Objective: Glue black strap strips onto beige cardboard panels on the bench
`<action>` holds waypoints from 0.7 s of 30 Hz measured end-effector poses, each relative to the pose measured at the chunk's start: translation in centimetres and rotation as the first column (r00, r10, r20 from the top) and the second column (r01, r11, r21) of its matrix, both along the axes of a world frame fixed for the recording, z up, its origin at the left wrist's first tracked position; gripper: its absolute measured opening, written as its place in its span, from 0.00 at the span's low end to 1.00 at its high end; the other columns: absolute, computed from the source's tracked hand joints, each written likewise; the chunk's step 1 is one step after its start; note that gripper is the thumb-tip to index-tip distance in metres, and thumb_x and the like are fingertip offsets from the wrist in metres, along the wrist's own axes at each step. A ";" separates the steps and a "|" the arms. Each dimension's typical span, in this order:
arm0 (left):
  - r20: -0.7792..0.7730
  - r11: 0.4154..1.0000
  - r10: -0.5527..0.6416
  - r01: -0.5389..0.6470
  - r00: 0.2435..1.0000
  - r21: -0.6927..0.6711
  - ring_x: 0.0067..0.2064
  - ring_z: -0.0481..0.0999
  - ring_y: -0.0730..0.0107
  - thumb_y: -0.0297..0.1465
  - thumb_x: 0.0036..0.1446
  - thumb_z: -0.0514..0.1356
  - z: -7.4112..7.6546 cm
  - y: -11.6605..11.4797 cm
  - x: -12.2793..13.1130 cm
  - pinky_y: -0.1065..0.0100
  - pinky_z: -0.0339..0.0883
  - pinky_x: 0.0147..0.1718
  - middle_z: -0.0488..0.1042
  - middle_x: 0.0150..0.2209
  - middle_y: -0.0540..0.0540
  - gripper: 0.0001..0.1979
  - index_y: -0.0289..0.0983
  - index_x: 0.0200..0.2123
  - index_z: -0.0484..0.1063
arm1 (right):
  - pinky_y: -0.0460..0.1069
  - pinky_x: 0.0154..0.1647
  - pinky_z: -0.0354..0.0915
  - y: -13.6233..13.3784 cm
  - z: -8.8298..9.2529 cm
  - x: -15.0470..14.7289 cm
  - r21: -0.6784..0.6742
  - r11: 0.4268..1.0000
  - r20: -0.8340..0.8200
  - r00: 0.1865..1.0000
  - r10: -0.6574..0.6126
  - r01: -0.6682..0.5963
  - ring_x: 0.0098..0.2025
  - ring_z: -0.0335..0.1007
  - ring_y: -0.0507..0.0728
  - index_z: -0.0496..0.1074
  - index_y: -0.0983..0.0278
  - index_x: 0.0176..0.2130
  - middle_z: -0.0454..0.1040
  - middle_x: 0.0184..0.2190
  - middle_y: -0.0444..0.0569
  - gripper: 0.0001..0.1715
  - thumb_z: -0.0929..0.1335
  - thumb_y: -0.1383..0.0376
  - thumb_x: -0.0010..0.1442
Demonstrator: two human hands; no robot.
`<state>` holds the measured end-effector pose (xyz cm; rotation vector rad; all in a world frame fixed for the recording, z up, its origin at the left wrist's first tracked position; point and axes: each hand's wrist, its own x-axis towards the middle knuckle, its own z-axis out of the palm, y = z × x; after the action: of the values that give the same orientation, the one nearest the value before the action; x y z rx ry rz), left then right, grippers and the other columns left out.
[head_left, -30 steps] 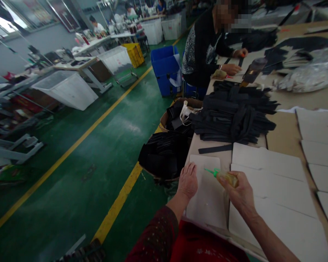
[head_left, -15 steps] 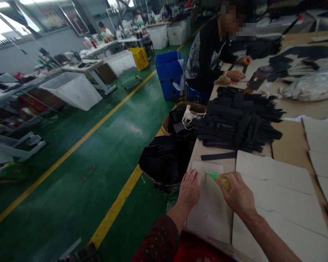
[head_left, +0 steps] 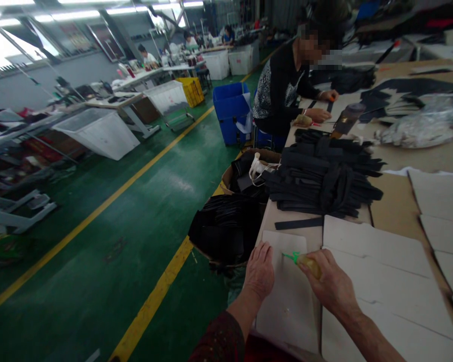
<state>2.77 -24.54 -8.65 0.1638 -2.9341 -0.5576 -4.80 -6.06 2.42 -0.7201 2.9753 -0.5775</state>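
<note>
My right hand (head_left: pixel 335 281) is wrapped round a small glue bottle (head_left: pixel 310 266) with yellowish contents and a green nozzle. The nozzle points left, its tip over the upper part of a pale rectangular panel (head_left: pixel 283 286) at the table's near edge. Flat along that panel's left edge lies my left hand (head_left: pixel 259 269), fingers stretched forward and holding nothing. Just beyond the panel is a single black strip (head_left: pixel 298 223). More pale panels (head_left: pixel 373 251) lie overlapped in rows on the right, partly covered by my right forearm.
A heap of black strips (head_left: pixel 324 176) sits farther up the table. Beside the table, boxes hold black pieces (head_left: pixel 226 226). A co-worker (head_left: pixel 275 85) sits at the far side, near a bottle of brown liquid (head_left: pixel 347 119). Blue bins (head_left: pixel 230 115) stand on the green floor.
The view has tilted up slightly, so the scene sits lower in the picture. Both hands keep nearly the same place on the panel, the glue bottle still in the right one.
</note>
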 end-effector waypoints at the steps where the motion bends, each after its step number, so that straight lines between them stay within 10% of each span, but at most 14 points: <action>1: 0.000 1.000 -0.001 0.001 1.000 -0.003 0.69 0.57 0.62 0.24 0.62 0.52 0.1 0.0 0.0 0.58 0.58 0.67 0.64 0.66 0.42 0.27 0.35 0.64 0.62 | 0.52 0.31 0.67 -0.2 -0.1 0.1 -0.008 1.000 0.000 1.000 0.004 -0.004 0.37 0.72 0.57 0.68 0.57 0.42 0.70 0.42 0.47 0.16 0.62 0.49 0.67; 10: 0.011 1.000 0.006 -0.006 1.000 0.022 0.69 0.58 0.61 0.24 0.63 0.51 0.3 0.0 0.0 0.57 0.58 0.67 0.64 0.66 0.43 0.25 0.37 0.63 0.63 | 0.52 0.32 0.66 -1.7 0.0 -0.1 -0.002 0.999 -0.005 0.999 -0.035 0.035 0.40 0.72 0.60 0.70 0.57 0.43 0.70 0.43 0.49 0.14 0.62 0.52 0.66; 14: -0.008 1.000 -0.002 0.002 1.000 0.021 0.69 0.59 0.61 0.24 0.63 0.52 0.2 0.0 -0.1 0.57 0.59 0.67 0.65 0.66 0.43 0.25 0.35 0.63 0.64 | 0.54 0.37 0.67 -0.7 -0.2 -0.6 -0.243 0.940 0.110 0.970 -0.217 0.238 0.40 0.71 0.60 0.71 0.59 0.41 0.72 0.41 0.49 0.23 0.66 0.44 0.59; 17: -0.017 1.000 0.002 -0.002 1.000 0.016 0.68 0.60 0.61 0.24 0.63 0.51 0.3 -0.1 -0.2 0.57 0.60 0.66 0.66 0.65 0.42 0.24 0.35 0.62 0.64 | 0.55 0.37 0.68 0.8 -0.1 -0.9 -0.428 0.732 0.351 0.844 -0.406 0.530 0.36 0.71 0.59 0.71 0.61 0.41 0.74 0.35 0.48 0.31 0.72 0.41 0.49; 21: -0.015 1.000 -0.017 0.017 1.000 0.016 0.68 0.61 0.60 0.22 0.62 0.51 0.5 -0.3 -0.4 0.55 0.61 0.66 0.67 0.64 0.41 0.24 0.33 0.61 0.66 | 0.52 0.32 0.68 5.1 0.9 -0.4 -0.589 0.319 0.562 0.660 -0.498 0.742 0.32 0.69 0.56 0.68 0.61 0.40 0.72 0.32 0.44 0.34 0.78 0.46 0.39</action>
<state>2.41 -24.89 -8.13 0.1356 -2.9199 -0.5824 -5.21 -1.00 3.32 0.6570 2.4667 -1.9267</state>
